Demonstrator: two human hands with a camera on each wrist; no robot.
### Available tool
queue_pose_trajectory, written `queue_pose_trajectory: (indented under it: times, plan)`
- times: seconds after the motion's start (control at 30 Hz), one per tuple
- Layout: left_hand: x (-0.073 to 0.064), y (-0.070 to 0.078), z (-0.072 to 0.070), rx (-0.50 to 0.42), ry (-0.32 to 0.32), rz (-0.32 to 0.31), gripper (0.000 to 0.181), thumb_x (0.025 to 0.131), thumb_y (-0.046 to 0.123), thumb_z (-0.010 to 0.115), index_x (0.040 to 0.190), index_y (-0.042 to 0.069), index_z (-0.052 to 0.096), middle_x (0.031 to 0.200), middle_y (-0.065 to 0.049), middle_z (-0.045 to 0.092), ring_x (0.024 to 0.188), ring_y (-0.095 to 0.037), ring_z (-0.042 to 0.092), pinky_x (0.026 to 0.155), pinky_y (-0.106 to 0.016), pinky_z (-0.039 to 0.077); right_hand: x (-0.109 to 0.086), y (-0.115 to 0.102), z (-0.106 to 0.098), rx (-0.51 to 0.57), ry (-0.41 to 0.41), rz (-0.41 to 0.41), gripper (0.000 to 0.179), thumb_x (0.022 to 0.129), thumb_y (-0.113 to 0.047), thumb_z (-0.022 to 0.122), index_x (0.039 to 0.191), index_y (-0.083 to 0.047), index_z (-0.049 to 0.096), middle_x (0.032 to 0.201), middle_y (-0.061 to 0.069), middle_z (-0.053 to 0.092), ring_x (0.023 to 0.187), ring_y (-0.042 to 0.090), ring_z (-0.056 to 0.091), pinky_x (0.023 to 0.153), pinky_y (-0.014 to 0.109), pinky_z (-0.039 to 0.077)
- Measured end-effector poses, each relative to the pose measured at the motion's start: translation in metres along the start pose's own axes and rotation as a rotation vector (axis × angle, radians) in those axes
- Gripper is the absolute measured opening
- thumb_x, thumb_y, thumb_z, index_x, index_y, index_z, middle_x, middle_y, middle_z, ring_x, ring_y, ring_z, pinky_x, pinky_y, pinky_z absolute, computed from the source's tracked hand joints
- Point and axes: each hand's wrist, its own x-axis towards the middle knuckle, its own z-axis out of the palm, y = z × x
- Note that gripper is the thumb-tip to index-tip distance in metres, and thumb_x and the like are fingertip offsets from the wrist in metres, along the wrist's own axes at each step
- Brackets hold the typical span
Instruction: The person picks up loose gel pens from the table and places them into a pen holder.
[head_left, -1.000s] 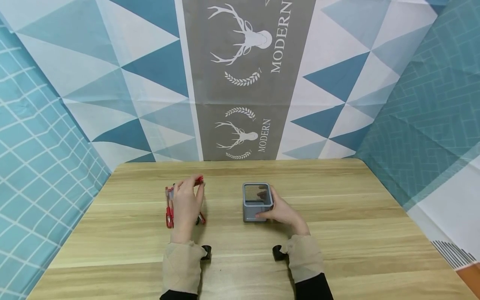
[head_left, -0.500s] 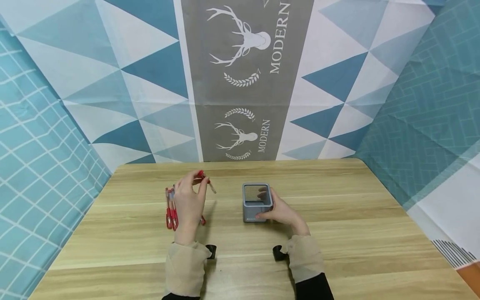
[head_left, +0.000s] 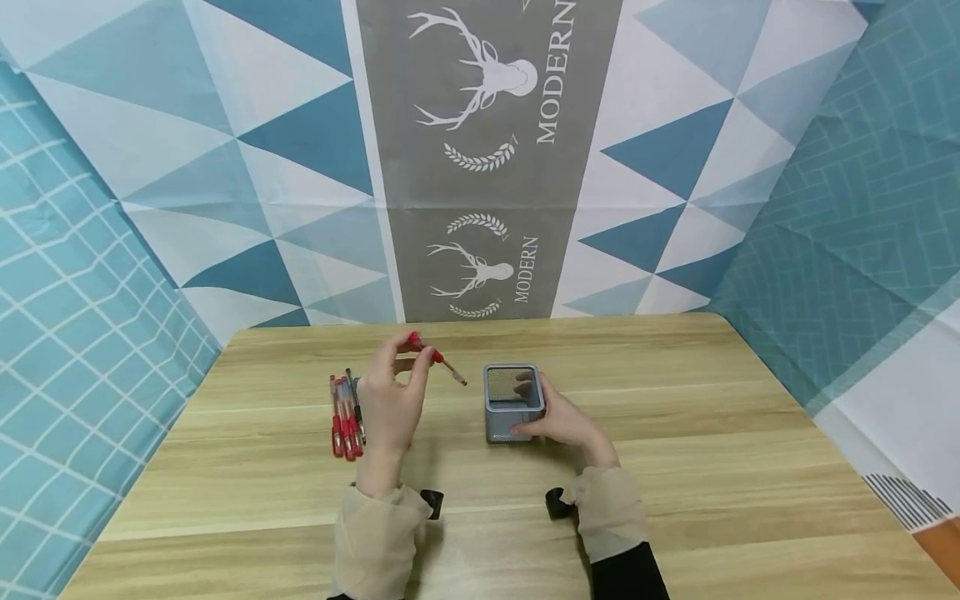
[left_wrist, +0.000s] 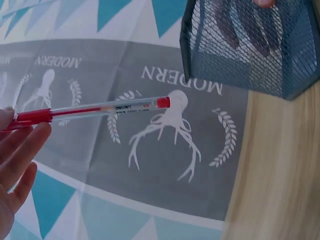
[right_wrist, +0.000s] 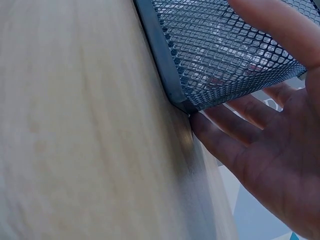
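Observation:
My left hand point(head_left: 392, 404) is raised over the table's left part and pinches a red gel pen point(left_wrist: 82, 113) by its red end. The pen's clear barrel slants down to the right, its free end a short way from the pen holder. My right hand point(head_left: 568, 423) grips the square grey mesh pen holder point(head_left: 510, 427) from its right side, thumb in front and fingers behind. The holder stands upright, top facing up; no pens show through its opening. Several red pens point(head_left: 343, 421) and a dark pen point(head_left: 355, 400) lie left of my left hand, partly hidden by it.
The wooden table point(head_left: 712, 467) reaches back to a patterned cloth wall point(head_left: 480, 167). Black wrist-camera mounts point(head_left: 431, 503) sit at both beige cuffs.
My left hand has moved right and slightly up with the red gel pen, whose barrel has swung into view toward the pen holder. The right hand and holder stay put.

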Motion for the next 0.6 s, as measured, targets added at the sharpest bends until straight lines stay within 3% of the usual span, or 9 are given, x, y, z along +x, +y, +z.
queue_pose_trajectory:
  times: [0.3, 0.6]
  plan:
    - [0.000, 0.010, 0.008, -0.076, -0.030, 0.096, 0.022, 0.081, 0.005, 0.066, 0.101, -0.001, 0.060, 0.086, -0.010, 0.066, 0.070, -0.021, 0.066, 0.062, -0.023, 0.054, 0.000, 0.002, 0.000, 0.010, 0.005, -0.009, 0.083, 0.069, 0.000, 0.074, 0.136, 0.003, 0.024, 0.134, 0.031, 0.038, 0.124, 0.042, 0.037, 0.100, 0.052, 0.032]
    - [-0.005, 0.015, 0.017, -0.124, -0.152, 0.179, 0.026, 0.079, 0.004, 0.068, 0.103, 0.000, 0.060, 0.087, -0.010, 0.065, 0.070, -0.020, 0.066, 0.057, -0.020, 0.053, 0.000, 0.003, -0.001, 0.002, -0.004, -0.015, 0.083, 0.070, -0.001, 0.074, 0.136, 0.004, 0.023, 0.134, 0.032, 0.036, 0.125, 0.043, 0.036, 0.100, 0.053, 0.033]
